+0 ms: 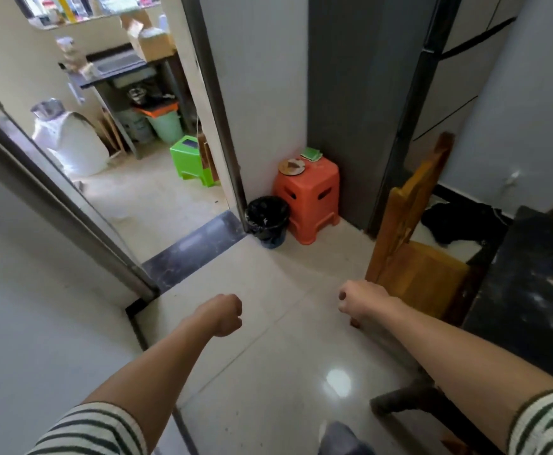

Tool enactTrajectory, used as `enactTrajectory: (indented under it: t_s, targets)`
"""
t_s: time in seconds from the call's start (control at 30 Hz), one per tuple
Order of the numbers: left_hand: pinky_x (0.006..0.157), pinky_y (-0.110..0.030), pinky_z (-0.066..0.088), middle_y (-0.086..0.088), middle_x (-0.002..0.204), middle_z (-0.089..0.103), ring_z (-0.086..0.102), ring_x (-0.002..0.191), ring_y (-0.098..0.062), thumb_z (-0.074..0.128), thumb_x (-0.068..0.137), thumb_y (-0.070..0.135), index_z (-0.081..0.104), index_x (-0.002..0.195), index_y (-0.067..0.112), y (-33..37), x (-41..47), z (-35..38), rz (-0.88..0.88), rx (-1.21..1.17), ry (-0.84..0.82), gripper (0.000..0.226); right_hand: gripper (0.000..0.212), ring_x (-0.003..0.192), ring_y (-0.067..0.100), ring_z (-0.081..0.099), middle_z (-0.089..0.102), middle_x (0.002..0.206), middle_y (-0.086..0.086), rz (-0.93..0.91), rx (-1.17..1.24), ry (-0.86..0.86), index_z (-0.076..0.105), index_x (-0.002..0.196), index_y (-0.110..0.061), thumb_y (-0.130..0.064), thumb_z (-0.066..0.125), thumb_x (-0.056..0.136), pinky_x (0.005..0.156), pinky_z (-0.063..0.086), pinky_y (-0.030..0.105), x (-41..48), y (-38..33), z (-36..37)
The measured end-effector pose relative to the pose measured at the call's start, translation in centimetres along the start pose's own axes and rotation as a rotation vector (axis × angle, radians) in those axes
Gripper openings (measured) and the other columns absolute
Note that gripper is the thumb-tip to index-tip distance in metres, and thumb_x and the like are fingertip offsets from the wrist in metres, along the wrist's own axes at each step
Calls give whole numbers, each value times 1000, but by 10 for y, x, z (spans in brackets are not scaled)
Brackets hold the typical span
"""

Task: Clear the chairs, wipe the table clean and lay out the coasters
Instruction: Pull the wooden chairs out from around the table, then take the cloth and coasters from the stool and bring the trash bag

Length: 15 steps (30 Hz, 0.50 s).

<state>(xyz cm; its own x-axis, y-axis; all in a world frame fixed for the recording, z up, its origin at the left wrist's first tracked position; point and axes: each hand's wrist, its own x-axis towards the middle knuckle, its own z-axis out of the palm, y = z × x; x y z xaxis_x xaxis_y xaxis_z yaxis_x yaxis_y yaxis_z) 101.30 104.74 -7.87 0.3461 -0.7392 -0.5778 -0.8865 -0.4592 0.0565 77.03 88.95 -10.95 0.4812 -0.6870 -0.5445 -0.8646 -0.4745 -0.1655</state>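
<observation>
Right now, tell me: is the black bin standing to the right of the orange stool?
No, the black bin stands on the floor to the left of the orange stool.

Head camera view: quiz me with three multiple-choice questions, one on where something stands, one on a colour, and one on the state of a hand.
1. Where does the black waste bin stand?
A. On the wooden chair
B. On the floor beside the orange stool
C. On the table

2. What colour is the plastic stool beyond the doorway?
A. Blue
B. Green
C. White

3. How is the left hand?
A. Gripping a cloth
B. Flat on the table
C. Curled into a fist, holding nothing

Answers: 1 B, the bin sits on the floor next to the orange stool in the corner. 2 B, the stool in the next room is bright green. 3 C, the fingers are curled in and nothing shows in them.
</observation>
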Motion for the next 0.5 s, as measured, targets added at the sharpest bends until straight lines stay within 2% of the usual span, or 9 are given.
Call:
enactTrajectory:
  t_s: [0.23, 0.37, 0.5]
  targets:
    - [94, -36, 48, -10, 127, 58, 57, 113, -29, 53, 93, 24, 58, 129, 15, -18, 138, -70, 42, 7, -28, 37, 20, 86, 21, 63, 66, 95, 2, 64, 49, -20, 68, 101, -17, -32, 62, 88, 75, 53, 30, 144, -8, -61]
    - [97, -36, 48, -8, 132, 56, 56, 116, -28, 53, 95, 25, 55, 133, 17, -32, 207, -125, 14, 16, -49, 39, 23, 92, 27, 64, 68, 99, 6, 89, 91, -30, 68, 99, -18, -35, 62, 84, 83, 54, 35, 233, -10, -113]
    - [101, -34, 46, -6, 136, 54, 55, 121, -26, 54, 95, 26, 56, 131, 19, -43, 281, -181, -14, -18, -22, 37, 23, 98, 28, 64, 68, 104, 7, 74, 138, -33, 68, 102, -15, -31, 63, 87, 78, 49, 30, 318, -14, -176]
